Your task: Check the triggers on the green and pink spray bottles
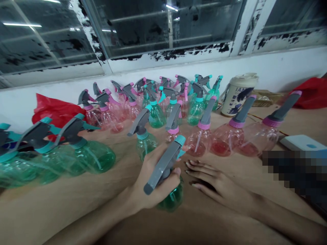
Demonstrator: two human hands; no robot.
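Observation:
My left hand (155, 182) is wrapped round the neck of a green spray bottle (171, 200), just below its grey and turquoise spray head. The bottle stands close in front of me, its nozzle pointing away. Just right of it, my right hand (212, 177) hovers at or rests on the table, fingers stretched out and holding nothing; whether it touches the surface I cannot tell. Behind my left hand is another green spray bottle (146, 145). A row of pink spray bottles (226, 139) stands beyond my right hand.
Several green spray bottles (98, 158) line the left side. More pink and green bottles (156, 114) crowd the back by the wall. A white cup (237, 97), red plastic bags (60, 110) and a white box (304, 144) also lie on the wooden table (122, 154).

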